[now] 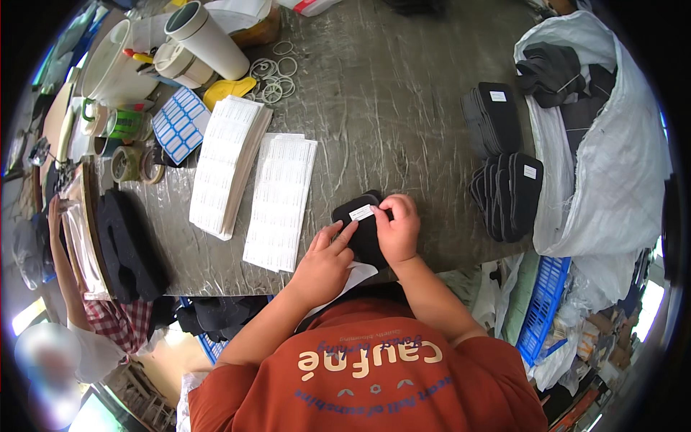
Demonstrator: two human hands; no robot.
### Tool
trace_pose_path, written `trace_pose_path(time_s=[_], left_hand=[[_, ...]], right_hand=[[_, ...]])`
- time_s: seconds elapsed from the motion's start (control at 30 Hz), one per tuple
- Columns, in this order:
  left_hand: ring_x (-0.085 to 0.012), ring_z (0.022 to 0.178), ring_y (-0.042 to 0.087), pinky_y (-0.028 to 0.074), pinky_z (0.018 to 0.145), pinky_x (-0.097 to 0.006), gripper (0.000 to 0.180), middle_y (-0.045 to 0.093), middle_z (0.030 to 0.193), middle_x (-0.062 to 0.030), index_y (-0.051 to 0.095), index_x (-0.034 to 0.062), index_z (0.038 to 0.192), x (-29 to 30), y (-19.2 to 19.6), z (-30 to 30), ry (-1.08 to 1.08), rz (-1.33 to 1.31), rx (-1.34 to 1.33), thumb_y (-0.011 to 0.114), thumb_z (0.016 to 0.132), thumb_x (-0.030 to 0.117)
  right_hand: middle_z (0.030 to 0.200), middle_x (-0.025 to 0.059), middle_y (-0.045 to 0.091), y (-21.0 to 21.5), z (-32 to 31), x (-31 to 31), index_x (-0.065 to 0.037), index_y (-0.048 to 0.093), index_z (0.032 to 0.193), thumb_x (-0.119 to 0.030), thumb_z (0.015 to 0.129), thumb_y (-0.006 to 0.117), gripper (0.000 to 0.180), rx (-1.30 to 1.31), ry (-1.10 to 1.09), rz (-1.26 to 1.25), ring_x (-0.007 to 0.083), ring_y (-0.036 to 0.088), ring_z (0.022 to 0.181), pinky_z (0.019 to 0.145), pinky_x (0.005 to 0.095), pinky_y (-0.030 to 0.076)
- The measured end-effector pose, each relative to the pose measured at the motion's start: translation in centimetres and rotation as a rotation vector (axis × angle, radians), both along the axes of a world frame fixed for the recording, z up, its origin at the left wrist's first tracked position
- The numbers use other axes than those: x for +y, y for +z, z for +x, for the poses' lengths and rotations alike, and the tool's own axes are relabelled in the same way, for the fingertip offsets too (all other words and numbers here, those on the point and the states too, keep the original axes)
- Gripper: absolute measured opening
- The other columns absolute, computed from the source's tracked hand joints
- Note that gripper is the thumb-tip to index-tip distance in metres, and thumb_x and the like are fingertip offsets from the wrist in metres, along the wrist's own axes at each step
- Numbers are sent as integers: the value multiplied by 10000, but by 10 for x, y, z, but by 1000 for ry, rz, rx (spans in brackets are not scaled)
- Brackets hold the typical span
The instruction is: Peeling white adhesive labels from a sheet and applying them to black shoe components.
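A black flat pad with rounded ends lies near the table's front edge, a small white label on its upper part. My right hand is closed in a pinch at the label's right end. From the left, my left hand rests against the pad, its index finger reaching to the label's lower left and the other fingers bent. A white sheet sticks out below that hand; whether the hand grips it is hidden. To the left lie a flat stack of printed label sheets and a thicker stack.
At right stand two piles of black pads, beside a white woven sack of dark pieces. Back left holds a white tumbler, rings, tape rolls and a blue-edged label sheet. Another person's arm is at far left.
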State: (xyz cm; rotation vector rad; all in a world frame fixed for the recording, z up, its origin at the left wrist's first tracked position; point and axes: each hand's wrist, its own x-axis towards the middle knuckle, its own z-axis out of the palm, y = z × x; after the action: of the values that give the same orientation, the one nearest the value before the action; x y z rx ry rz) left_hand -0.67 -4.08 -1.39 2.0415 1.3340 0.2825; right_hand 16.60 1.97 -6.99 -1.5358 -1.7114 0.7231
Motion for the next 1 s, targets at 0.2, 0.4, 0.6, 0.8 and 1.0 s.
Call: trace_pose_path(time_s=[0.2, 0.4, 0.6, 0.8, 1.0], left_hand=[[-411, 1345, 303, 322, 1084, -452, 138, 370, 1458, -156, 608, 20, 791, -5, -9, -12, -29, -35, -37, 705, 701, 60], [-333, 1079, 556, 454, 920, -401, 121, 624, 1171, -142, 642, 14, 801, 11, -4, -19, 101, 66, -198, 716, 762, 101], [-134, 649, 582, 479, 635, -269, 99, 662, 750, -47, 663, -7, 844, 43, 18, -14, 579, -458, -512, 661, 852, 91], [-192, 966, 599, 475, 824, -294, 263, 671, 996, -74, 678, 21, 895, 46, 22, -18, 218, 12, -673, 590, 708, -142], [-178, 1029, 575, 464, 902, -317, 406, 631, 1099, -97, 538, -19, 1199, 26, 4, -25, 544, -334, -817, 572, 802, -99]], right_hand=[[727, 126, 517, 7, 4, 4, -58, 456, 878, -28, 860, 607, 155, 210, -185, -42, 295, 530, 606, 588, 366, 449], [818, 28, 459, 106, 107, 45, -47, 455, 926, -43, 875, 612, 165, -17, -482, 117, 122, 474, 742, 695, 275, 429], [953, 96, 579, 121, 121, 45, -13, 552, 1026, -36, 836, 640, 211, -25, -272, 168, 192, 576, 898, 832, 316, 464], [1047, 69, 573, 64, 21, 3, -10, 529, 1096, -115, 885, 645, 263, 832, 459, -674, 136, 568, 957, 843, 284, 469], [930, 12, 606, 63, 4, -7, -34, 556, 1032, 58, 816, 637, 248, 770, 351, -700, 77, 568, 893, 788, 250, 468]])
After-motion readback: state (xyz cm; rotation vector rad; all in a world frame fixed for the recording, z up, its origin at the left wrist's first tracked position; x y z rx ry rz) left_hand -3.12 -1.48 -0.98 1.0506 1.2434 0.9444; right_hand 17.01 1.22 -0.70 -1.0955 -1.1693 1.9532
